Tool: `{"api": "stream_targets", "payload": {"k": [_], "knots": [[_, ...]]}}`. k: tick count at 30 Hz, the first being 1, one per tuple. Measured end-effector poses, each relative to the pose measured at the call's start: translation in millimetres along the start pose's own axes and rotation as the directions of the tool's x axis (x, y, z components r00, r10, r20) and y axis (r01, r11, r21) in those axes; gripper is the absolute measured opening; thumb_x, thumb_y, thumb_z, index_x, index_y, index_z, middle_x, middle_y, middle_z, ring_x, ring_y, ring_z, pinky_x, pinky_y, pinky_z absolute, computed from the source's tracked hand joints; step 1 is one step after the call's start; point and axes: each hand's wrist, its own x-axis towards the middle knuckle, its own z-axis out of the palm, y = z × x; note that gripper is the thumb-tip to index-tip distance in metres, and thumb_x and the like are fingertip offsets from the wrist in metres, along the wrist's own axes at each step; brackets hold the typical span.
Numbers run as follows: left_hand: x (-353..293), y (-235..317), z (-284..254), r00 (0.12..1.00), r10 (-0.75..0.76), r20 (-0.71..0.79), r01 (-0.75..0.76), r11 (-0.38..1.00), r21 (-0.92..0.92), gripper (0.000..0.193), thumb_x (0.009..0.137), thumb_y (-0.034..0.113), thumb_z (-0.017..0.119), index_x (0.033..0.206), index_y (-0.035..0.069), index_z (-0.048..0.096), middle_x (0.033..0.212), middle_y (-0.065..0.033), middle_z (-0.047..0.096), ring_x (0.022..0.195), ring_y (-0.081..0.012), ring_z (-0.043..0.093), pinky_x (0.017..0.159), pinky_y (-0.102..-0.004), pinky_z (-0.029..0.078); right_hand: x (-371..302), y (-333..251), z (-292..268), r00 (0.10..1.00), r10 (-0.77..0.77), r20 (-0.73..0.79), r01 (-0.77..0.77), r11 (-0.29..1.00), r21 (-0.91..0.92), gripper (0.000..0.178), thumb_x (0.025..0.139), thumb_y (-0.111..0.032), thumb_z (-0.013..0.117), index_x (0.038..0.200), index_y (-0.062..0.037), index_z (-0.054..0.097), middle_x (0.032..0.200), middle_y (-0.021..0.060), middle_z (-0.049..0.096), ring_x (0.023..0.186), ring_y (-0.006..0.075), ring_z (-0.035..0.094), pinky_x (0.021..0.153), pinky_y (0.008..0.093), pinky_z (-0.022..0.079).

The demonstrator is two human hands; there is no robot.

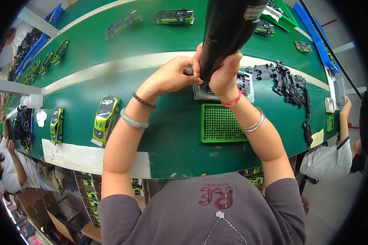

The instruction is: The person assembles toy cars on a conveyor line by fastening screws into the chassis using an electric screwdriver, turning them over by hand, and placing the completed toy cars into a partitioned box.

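My right hand is wrapped around a thick black electric screwdriver, which stands nearly upright and leans a little right at the top. Below it a toy car lies with its black underside up on a pale pad; my hand and the tool hide much of it. My left hand is closed beside the tool's lower end, its thumb and fingertips at the left end of the car. What those fingers pinch is hidden.
A green grid tray sits just in front of the pad. Black chassis plates are heaped to the right. Green toy cars stand at left, near a white strip. Beyond a pale rail, more cars lie on green surface. Co-workers sit at both sides.
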Motion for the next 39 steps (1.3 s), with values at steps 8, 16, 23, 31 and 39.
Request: {"api": "stream_targets", "payload": {"k": [8, 16, 23, 31, 39], "knots": [[3, -4, 19, 0.874, 0.484, -0.030, -0.425, 0.794, 0.435, 0.056, 0.054, 0.020, 0.081, 0.099, 0.001, 0.055, 0.102, -0.0169, 0.058, 0.098, -0.0355, 0.053, 0.084, -0.0396, 0.043, 3, 7, -6, 0.998, -0.017, -0.056, 0.013, 0.998, -0.065, 0.075, 0.075, -0.073, 0.041, 0.065, -0.0001, 0.051, 0.055, 0.0023, 0.051, 0.048, 0.0085, 0.050, 0.042, 0.0215, 0.037], [-25, 40, -26, 0.907, 0.394, -0.149, -0.414, 0.898, -0.147, 0.051, 0.067, 0.006, 0.073, 0.111, 0.002, 0.049, 0.101, -0.0062, 0.057, 0.099, -0.0155, 0.052, 0.084, -0.0312, 0.044, -30, -96, -62, 0.954, -0.199, -0.223, 0.214, 0.976, 0.045, 0.095, 0.059, -0.091, 0.014, 0.078, -0.0032, 0.044, 0.057, 0.0062, 0.050, 0.047, 0.0145, 0.048, 0.046, 0.0263, 0.042], [-26, 74, -105, 0.908, 0.349, -0.230, 0.031, 0.493, 0.869, 0.050, 0.063, 0.012, 0.071, 0.109, 0.008, 0.054, 0.095, -0.0086, 0.058, 0.093, -0.0239, 0.058, 0.080, -0.0360, 0.047, -124, -80, -160, 0.896, -0.065, -0.439, 0.022, 0.994, -0.104, 0.087, 0.060, -0.088, 0.032, 0.080, -0.0037, 0.043, 0.059, 0.0062, 0.046, 0.050, 0.0160, 0.047, 0.050, 0.0278, 0.041], [62, 19, -76, 0.867, 0.493, -0.070, -0.170, 0.425, 0.889, 0.040, 0.068, 0.028, 0.071, 0.098, 0.003, 0.062, 0.095, -0.0154, 0.062, 0.089, -0.0332, 0.058, 0.076, -0.0403, 0.047, -131, -71, -165, 0.873, -0.048, -0.486, 0.013, 0.997, -0.073, 0.088, 0.060, -0.088, 0.031, 0.079, -0.0026, 0.044, 0.059, 0.0071, 0.047, 0.049, 0.0168, 0.048, 0.048, 0.0274, 0.042], [127, 50, -3, 0.866, 0.483, 0.126, -0.332, 0.370, 0.867, 0.025, 0.078, 0.026, 0.063, 0.094, 0.006, 0.063, 0.093, -0.0135, 0.060, 0.090, -0.0302, 0.057, 0.079, -0.0394, 0.048, -132, -70, -167, 0.886, -0.019, -0.463, -0.014, 0.998, -0.068, 0.090, 0.060, -0.089, 0.030, 0.079, -0.0019, 0.044, 0.059, 0.0077, 0.048, 0.048, 0.0167, 0.048, 0.046, 0.0273, 0.042]]}}
